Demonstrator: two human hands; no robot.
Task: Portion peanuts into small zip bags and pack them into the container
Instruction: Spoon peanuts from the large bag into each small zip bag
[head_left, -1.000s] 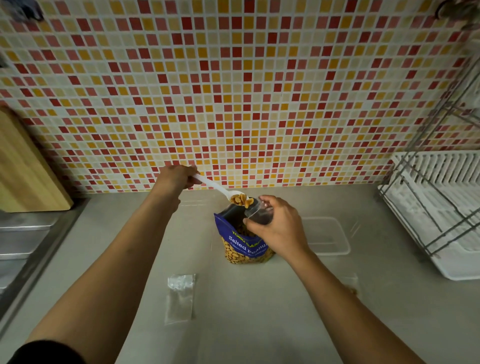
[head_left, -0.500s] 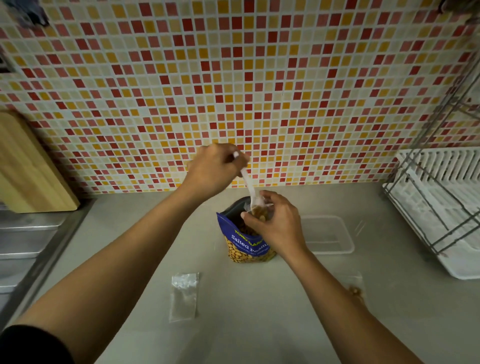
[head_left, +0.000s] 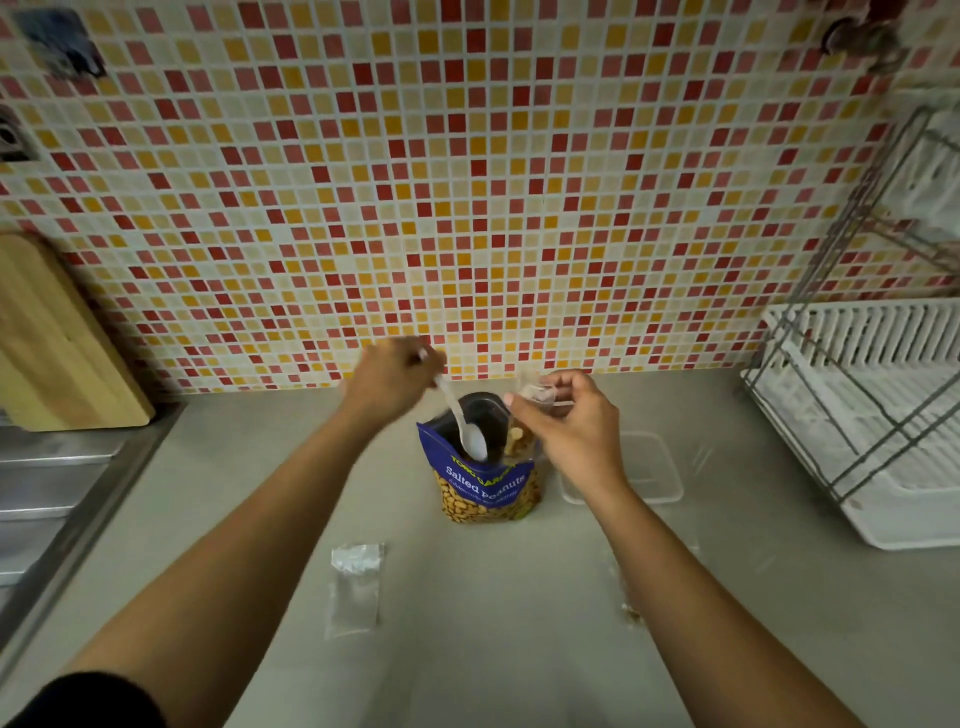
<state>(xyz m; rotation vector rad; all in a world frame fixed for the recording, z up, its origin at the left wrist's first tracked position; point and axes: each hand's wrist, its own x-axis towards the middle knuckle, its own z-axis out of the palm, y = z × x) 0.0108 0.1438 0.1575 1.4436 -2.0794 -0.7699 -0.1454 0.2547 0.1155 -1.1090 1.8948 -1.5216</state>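
A blue bag of salted peanuts (head_left: 483, 488) stands open on the counter in the middle. My left hand (head_left: 389, 379) grips the handle of a white plastic spoon (head_left: 467, 431), whose empty bowl dips into the bag's mouth. My right hand (head_left: 566, 431) pinches a small clear zip bag (head_left: 530, 410) holding some peanuts, just right of the bag's opening. A clear plastic container (head_left: 654, 467) lies on the counter behind my right wrist. An empty zip bag (head_left: 356, 590) lies flat near the front. Another small bag with peanuts (head_left: 628, 608) is partly hidden by my right forearm.
A white dish rack (head_left: 872, 415) with a wire frame fills the right side. A wooden cutting board (head_left: 57, 338) leans on the tiled wall at left, above a steel sink (head_left: 47, 499).
My left hand tipped the spoonful of peanuts into the small zip bag, then swung the emptied spoon back down into the peanut bag. My right hand kept holding the zip bag.
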